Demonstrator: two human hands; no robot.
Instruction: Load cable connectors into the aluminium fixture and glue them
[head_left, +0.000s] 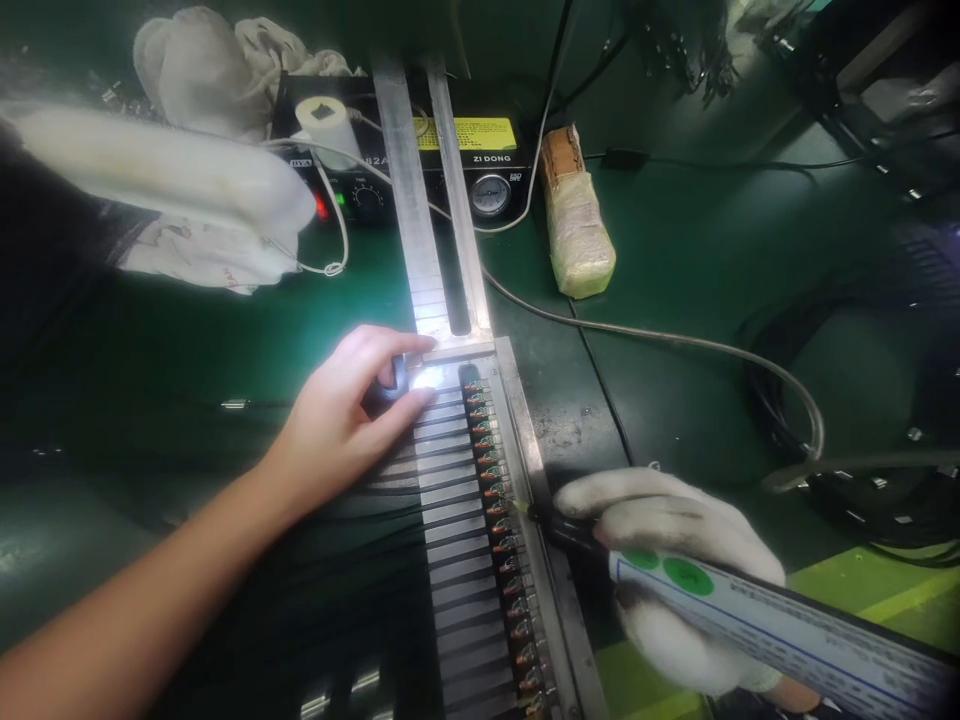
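Observation:
A long metal fixture runs away from me, with several dark cables lying in its slots and small connector ends with coloured wires lined up along its right side. My left hand, bare, grips the fixture's upper left corner, index finger and thumb resting on the metal; its other fingers are mostly hidden. In a white glove, my right hand is closed round a glue dispensing syringe with a printed label and green dots. The syringe's thin tip points at the connector row, near its middle; whether it touches cannot be seen.
Behind the fixture stands a black dispenser unit with a gauge. A white lamp hangs at upper left, near a white cloth. A taped block lies right of the unit. A hose and coiled cables occupy the right.

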